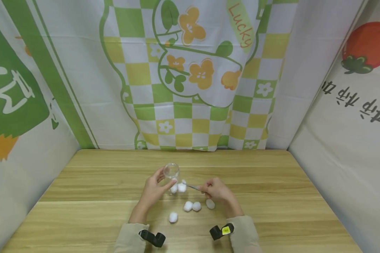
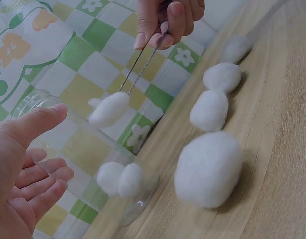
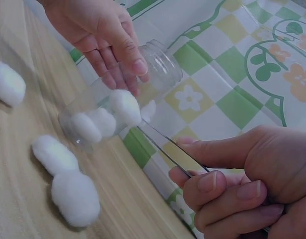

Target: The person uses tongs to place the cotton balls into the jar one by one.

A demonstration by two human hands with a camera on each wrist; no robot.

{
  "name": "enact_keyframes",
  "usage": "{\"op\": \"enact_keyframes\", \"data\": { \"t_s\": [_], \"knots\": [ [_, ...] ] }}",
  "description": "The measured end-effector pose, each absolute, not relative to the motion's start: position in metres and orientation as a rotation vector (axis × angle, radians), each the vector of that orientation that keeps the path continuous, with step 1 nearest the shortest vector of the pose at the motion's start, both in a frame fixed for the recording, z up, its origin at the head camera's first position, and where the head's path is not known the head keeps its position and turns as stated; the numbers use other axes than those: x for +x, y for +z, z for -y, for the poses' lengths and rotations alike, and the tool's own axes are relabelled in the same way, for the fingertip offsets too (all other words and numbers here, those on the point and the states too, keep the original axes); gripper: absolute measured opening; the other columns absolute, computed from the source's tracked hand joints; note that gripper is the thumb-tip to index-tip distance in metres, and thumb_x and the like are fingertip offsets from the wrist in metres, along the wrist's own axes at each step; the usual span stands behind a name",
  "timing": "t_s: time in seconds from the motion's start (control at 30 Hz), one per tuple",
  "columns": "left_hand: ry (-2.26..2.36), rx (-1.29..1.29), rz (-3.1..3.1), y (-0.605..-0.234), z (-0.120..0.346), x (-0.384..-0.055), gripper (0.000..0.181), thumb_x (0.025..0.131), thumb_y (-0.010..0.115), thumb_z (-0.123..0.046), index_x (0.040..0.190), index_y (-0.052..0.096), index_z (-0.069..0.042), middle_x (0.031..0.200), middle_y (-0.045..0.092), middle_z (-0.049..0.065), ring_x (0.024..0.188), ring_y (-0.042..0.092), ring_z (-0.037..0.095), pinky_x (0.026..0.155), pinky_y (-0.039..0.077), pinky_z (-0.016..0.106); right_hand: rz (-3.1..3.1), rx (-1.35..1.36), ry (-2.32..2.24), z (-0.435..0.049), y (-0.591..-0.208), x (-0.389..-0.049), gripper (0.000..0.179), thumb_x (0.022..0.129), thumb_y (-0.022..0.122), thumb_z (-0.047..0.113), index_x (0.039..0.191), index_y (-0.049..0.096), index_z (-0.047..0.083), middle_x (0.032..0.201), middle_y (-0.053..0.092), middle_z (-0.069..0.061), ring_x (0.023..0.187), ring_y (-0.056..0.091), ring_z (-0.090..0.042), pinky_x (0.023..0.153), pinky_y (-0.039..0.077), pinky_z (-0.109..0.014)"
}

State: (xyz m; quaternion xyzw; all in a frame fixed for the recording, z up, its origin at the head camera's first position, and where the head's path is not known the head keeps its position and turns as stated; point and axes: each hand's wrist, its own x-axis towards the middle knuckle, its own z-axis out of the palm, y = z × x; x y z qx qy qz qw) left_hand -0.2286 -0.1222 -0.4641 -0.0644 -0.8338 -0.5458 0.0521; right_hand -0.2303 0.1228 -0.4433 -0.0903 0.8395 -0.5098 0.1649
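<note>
My left hand (image 1: 152, 189) holds a clear open-mouthed jar (image 3: 162, 62), thumb on one side and fingers on the other. The jar stands upright on the table, with two cotton balls (image 2: 119, 179) at its bottom. In my right hand (image 1: 217, 189) I pinch metal tweezers (image 3: 165, 149) between thumb and fingers. Their tips grip another cotton ball (image 2: 110, 108), which is beside the jar wall, below the rim, and overlaps the jar in the right wrist view. A small wisp of white sticks out past the tweezer tips.
Several loose cotton balls lie on the wooden table (image 1: 92, 196) nearer me: a touching pair (image 1: 192, 206), one to the right (image 1: 210, 204) and one closest (image 1: 173, 217). A patterned cloth (image 1: 190, 116) hangs behind the table, with printed side cloths left and right.
</note>
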Motion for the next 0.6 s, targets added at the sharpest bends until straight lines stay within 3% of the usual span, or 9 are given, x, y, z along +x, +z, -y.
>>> {"op": "enact_keyframes", "data": {
  "t_s": [0.27, 0.6],
  "knots": [
    [-1.661, -0.196, 2.539, -0.464, 0.122, -0.229, 0.074, 0.084, 0.075, -0.024, 0.143, 0.039, 0.002, 0.144, 0.048, 0.025, 0.131, 0.051, 0.042, 0.113, 0.044, 0.045, -2.398, -0.251, -1.477, -0.124, -0.437, -0.229, 0.032, 0.092, 0.063, 0.015, 0.085, 0.064, -0.016, 0.054, 0.046, 0.004, 0.05, 0.038, -0.007, 0.047, 0.032, -0.016],
    [-1.657, -0.223, 2.519, -0.464, 0.122, -0.229, 0.072, 0.084, 0.074, -0.024, 0.142, 0.041, 0.002, 0.143, 0.049, 0.026, 0.129, 0.052, 0.043, 0.113, 0.044, 0.046, -2.419, -0.231, -1.517, -0.126, -0.431, -0.227, 0.032, 0.092, 0.063, 0.014, 0.082, 0.062, -0.016, 0.052, 0.043, 0.005, 0.05, 0.037, -0.008, 0.047, 0.03, -0.016]
  ]
}}
